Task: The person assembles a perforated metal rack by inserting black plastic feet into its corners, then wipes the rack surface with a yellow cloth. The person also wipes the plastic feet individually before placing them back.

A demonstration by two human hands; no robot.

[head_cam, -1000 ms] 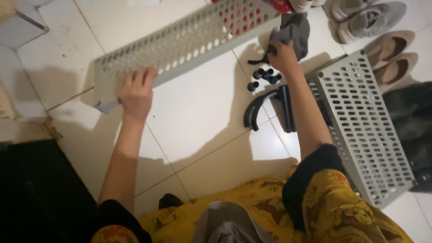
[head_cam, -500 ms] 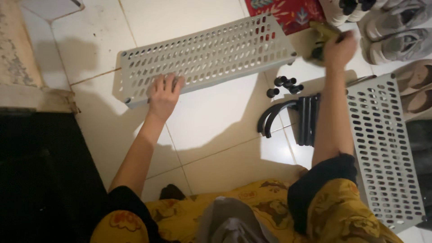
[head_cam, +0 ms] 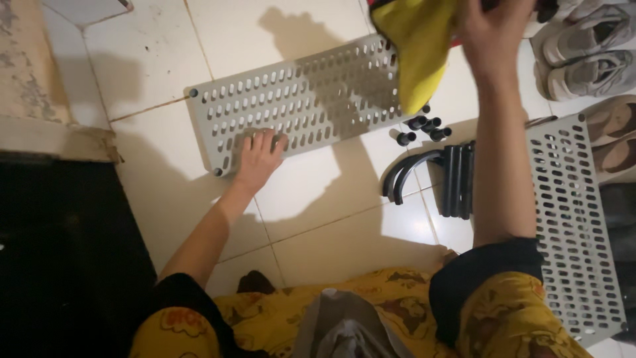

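A grey perforated shelf panel point(head_cam: 311, 99) lies on the white floor tiles. My left hand point(head_cam: 260, 156) rests flat on its near edge, fingers spread. My right hand point(head_cam: 493, 33) is raised at the top of the view and grips a yellow cloth point(head_cam: 417, 50), which hangs down over the panel's right end. Below the cloth lie a few small black caps point(head_cam: 421, 127) and a bundle of curved black tubes point(head_cam: 440, 176).
A second grey perforated panel point(head_cam: 573, 225) lies at the right, beside my right arm. Grey sneakers point(head_cam: 586, 56) and beige flat shoes point(head_cam: 613, 142) sit at the far right. A raised stone step point(head_cam: 40, 99) and a dark area border the left.
My right hand has lifted the yellow cloth up from beside the shoes, and it now hangs unfolded. The left hand stays on the panel. The view has shifted.
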